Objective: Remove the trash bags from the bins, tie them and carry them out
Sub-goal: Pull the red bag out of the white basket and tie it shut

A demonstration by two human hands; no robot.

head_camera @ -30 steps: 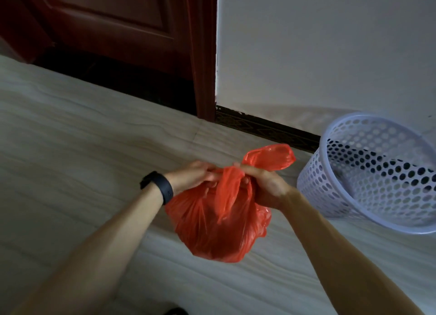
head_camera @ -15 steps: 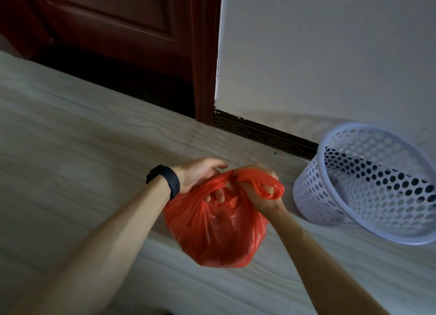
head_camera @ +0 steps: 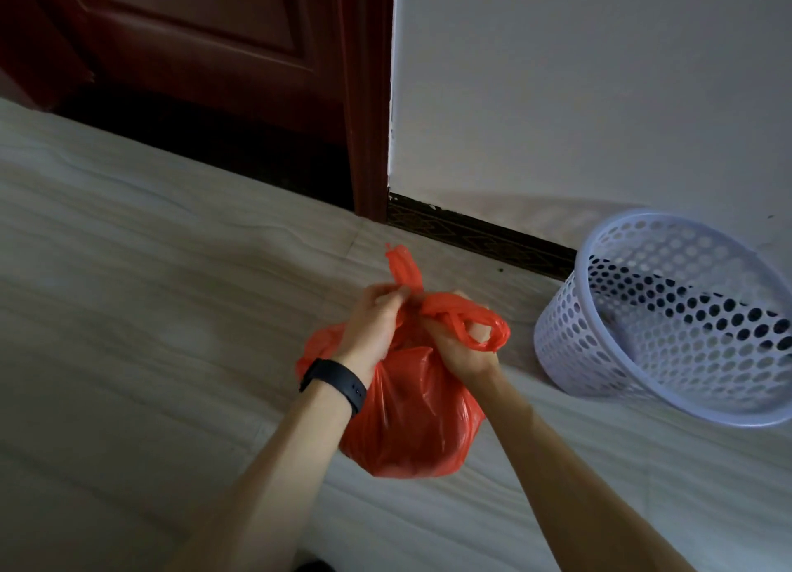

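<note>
Head: red trash bag (head_camera: 411,421) is out of the white bin (head_camera: 600,348), just left of it. Left hand (head_camera: 373,327) pinches the handle strip (head_camera: 403,267), which points up. Right hand (head_camera: 458,350), nearer the bin, clenches the looped handle (head_camera: 475,320). Knot (head_camera: 422,310) sits between the hands with the bag body below, so the next move is probably a sideways pull apart.

Pale wood-grain floor (head_camera: 128,314), dim light. Dark red panelled door (head_camera: 193,35) and frame (head_camera: 368,99) at left. Plain white wall (head_camera: 600,78) right, dark patterned skirting (head_camera: 471,232) along its foot.

Both bare arms are reaching forward, close together, and the left hand (head_camera: 372,327) and right hand (head_camera: 456,350) are pinching the red bag (head_camera: 411,421) with curled fingers.
</note>
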